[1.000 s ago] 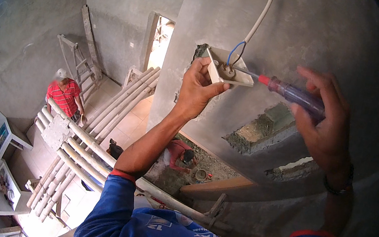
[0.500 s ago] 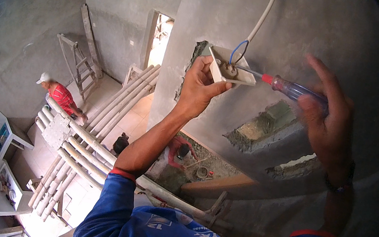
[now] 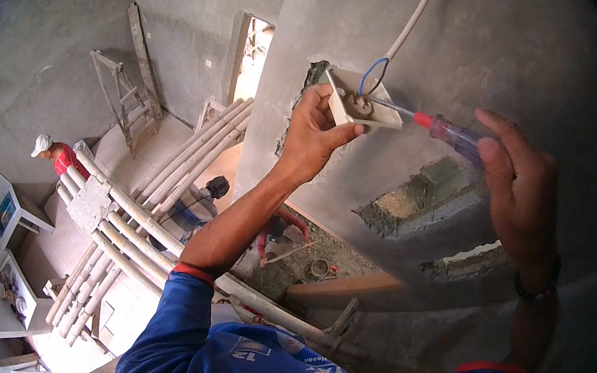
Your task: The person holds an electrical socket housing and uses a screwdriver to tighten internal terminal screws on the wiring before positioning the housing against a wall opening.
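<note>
My left hand [image 3: 314,131] grips a white square electrical fitting [image 3: 388,117] by its left and lower edges, its hollow side facing me. Inside the fitting sits a rounded core, where a blue wire [image 3: 364,76] and a black wire end. Both wires come out of a white cable [image 3: 411,23] hanging from above. My right hand [image 3: 518,168] has its thumb and fingers at the handle end of a screwdriver [image 3: 451,132] with a clear handle and red collar. The screwdriver's tip reaches into the fitting near the wire ends; the exact contact is too small to tell.
Rough openings [image 3: 415,195] are cut in the grey wall ahead. Below me run bundled bamboo poles [image 3: 197,149]. Farther down are a wooden trestle [image 3: 124,97], a person in red with a white cap [image 3: 62,157], another dark-haired person [image 3: 216,189] and a third, red-sleeved person [image 3: 293,224].
My right hand has turned and lowered slightly around the screwdriver handle. The fitting has tilted a little. Below, the white-capped person has moved left, and the dark-haired person shows more.
</note>
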The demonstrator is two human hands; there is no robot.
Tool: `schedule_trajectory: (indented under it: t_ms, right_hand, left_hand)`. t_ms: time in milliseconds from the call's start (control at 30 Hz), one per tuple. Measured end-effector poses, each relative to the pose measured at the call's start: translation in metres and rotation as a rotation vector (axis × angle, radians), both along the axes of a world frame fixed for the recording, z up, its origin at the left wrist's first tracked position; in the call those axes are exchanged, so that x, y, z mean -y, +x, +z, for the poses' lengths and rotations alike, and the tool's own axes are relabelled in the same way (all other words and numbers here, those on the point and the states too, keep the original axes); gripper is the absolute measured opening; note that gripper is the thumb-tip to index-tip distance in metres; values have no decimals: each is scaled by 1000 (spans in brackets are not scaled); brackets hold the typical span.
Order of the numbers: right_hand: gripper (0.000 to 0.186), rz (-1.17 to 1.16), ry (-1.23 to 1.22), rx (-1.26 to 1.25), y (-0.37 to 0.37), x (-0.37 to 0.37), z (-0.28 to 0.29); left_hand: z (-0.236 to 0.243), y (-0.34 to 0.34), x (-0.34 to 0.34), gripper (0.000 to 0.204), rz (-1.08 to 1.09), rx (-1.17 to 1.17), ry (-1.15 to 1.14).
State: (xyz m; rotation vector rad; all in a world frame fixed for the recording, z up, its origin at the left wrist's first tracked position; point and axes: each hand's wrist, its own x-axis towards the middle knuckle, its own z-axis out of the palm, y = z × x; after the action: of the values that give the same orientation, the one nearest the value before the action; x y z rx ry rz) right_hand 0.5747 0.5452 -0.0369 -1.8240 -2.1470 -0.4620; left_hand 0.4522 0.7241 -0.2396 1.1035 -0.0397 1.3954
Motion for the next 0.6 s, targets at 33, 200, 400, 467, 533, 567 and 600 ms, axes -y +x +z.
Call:
schedule_trajectory:
  t_ms: [33, 200, 400, 467, 533, 567, 600]
  right_hand:
    - [39, -25, -13, -21, 1, 0, -2]
    - [40, 137, 133, 7, 0, -4, -7]
    - [36, 175, 127, 24, 6, -7, -4]
    - [35, 94, 53, -28, 7, -6, -4]
    - [36, -53, -46, -93, 5, 0, -7]
    - [37, 3, 4, -77, 4, 0, -9]
    - [37, 58, 54, -62, 6, -1, -13]
  left_hand:
    - [0, 0, -1, 52, 1, -6, -1]
    - [4, 4, 0, 69, 21, 26, 10]
    - [4, 6, -6, 87, -4, -8, 75]
    - [1, 7, -9, 87, 6, -25, 84]
    - [1, 8, -10, 87, -4, -26, 80]
    - [0, 8, -10, 87, -8, -26, 79]
    - [0, 8, -11, 88, -13, -30, 81]
